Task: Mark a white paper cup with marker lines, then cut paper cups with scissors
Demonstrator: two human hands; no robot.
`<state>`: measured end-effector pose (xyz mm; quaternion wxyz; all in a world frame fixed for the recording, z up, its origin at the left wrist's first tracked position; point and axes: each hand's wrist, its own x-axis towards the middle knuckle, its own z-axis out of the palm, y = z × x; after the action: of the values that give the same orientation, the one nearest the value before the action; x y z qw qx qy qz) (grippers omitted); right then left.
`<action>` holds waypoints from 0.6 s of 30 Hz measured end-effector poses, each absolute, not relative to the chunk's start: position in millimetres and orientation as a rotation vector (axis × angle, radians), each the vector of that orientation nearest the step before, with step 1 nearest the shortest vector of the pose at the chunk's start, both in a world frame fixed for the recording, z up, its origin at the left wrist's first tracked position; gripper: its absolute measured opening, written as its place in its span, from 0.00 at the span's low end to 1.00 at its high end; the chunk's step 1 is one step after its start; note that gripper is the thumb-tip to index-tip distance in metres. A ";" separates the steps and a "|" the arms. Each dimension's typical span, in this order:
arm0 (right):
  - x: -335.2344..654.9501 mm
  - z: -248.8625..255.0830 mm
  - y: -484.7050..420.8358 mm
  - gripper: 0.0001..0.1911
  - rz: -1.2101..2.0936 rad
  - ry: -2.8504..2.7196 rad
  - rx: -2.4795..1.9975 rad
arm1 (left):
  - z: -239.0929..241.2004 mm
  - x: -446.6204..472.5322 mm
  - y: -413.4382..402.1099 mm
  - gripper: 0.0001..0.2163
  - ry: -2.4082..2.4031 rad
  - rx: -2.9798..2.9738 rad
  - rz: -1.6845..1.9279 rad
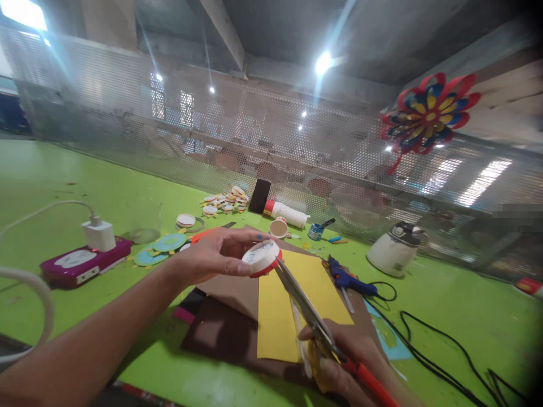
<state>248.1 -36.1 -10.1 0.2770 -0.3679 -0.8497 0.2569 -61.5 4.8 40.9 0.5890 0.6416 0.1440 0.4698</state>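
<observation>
From the head view, I look down along my arms to a bright green desk (93,169). My left hand (212,254) comes in from the left, its grip pinching a shallow round cup piece (261,257) between thumb and fingers, white with a red edge and faint marks on its face. I hold it up, tilted, above the upper left part of a yellow sheet (275,322). My right hand (354,353) is at lower right, its grip closed around the orange-red handles of the scissors (307,308); the blades slant up and left, their tips at the red edge of the cup piece. I cannot tell how far the blades are parted. Under the yellow sheet lie dark brown sheets (220,333). To the right of these papers is a blue glue gun (350,280) with a black cord (424,370), and beyond it a white appliance (392,249) with a dark top. Past my left hand are pale blue-green discs (169,243), a heap of small white-topped pieces (224,202), a dark phone (259,195) propped upright and a stack of paper cups (288,215) on its side. A purple box (87,263) carrying a white charger (98,234) sits at left.
</observation>
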 end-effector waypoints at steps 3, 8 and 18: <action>248.0 -12.6 -36.0 0.25 0.667 -2.260 -0.984 | 42.6 -61.4 3.8 0.24 0.352 1.493 1.091; 248.0 -9.0 -34.9 0.24 0.625 -2.279 -0.968 | 43.5 -63.7 4.1 0.24 0.378 1.492 1.077; 245.5 -6.8 -37.1 0.23 0.691 -2.297 -0.986 | 44.8 -65.3 4.0 0.23 0.406 1.526 1.096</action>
<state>245.5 -37.1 -6.8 0.2707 -0.3659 -0.8527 0.2564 -65.3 4.0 44.8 0.5728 0.6507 0.1733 0.4674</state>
